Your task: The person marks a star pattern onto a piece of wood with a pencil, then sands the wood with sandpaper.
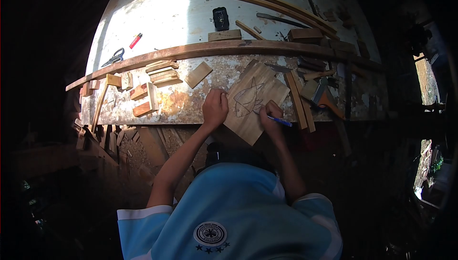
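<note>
the wooden board (255, 100) is pale tan with straight grain and a dark pencilled outline drawn on it. the pen (280, 121) in the right hand (272, 116) is blue. the workbench (191, 16) is chalky white, flaking to rust-brown near its front edge — a red lighter (135, 40) and dark-handled scissors (113, 57) lie toward its left edge. small blocks (145, 98) are orange-brown. the shirt (238, 212) is light blue with white bands — a round white badge too.
</note>
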{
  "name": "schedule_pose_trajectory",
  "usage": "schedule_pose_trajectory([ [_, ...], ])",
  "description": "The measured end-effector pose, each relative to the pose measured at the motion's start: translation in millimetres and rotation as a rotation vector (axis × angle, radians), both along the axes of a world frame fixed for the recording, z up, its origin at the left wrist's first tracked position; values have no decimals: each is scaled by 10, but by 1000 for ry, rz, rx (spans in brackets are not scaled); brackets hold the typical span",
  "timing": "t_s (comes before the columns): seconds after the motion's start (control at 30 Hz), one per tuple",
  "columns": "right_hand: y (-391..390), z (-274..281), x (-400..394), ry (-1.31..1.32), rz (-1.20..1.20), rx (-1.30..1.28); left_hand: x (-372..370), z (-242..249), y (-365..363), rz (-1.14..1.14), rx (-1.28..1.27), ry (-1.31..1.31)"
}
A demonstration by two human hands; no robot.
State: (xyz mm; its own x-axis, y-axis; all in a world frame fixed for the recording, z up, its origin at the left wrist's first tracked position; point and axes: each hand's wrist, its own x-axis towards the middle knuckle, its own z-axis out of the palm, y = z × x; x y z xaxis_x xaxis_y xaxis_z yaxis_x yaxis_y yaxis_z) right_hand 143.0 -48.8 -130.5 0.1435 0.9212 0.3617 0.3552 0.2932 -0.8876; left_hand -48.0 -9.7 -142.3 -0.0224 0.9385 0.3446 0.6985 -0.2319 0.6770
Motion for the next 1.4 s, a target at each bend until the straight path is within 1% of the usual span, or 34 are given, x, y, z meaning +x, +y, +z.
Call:
schedule_pose_trajectory([
  [0.1, -17, -10, -42, -25, -76, 17, 0, -5, -8, -1, -4, 4],
  [0.2, -13, -98, 35, -6, -38, -65, 0, -6, -4, -5, 6, 13],
  [0.3, 57, 44, -51, 481, -305, -360, 20, -9, -55, 27, -7, 78],
  [0.4, 299, -275, 0, 428, -340, -189, 79, -67, -221, 74, -42, 104],
  [0.5, 475, -304, 39, 241, -356, 56, 111, -58, -318, 89, -120, 112],
  [0.53, 436, -117, 14, 224, -311, 106, 124, -44, -329, 100, -165, 107],
  [0.57, 376, -124, 0, 262, -310, 19, 141, -28, -319, 112, -212, 101],
  [0.63, 252, -155, -46, 344, -302, -158, 111, 46, -228, -36, -40, 170],
  [0.67, 216, -165, -79, 448, -301, -180, 88, 111, -168, -110, 46, 204],
  [0.77, 149, -269, -61, 198, -323, -210, 95, 367, 221, -461, 9, 267],
  [0.87, 152, -137, -78, 82, -408, -126, 338, 406, 593, -618, 109, 261],
  [0.97, 157, -33, -87, 42, -383, -74, 483, 263, 690, -653, 116, 385],
  [1.0, 179, -24, -81, 41, -383, -72, 473, 233, 701, -654, 82, 399],
  [1.13, 147, 22, -125, 35, -389, -100, 489, 267, 740, -663, 9, 364],
  [1.4, 144, 78, -123, 3, -311, -114, 479, 257, 749, -653, -20, 360],
])
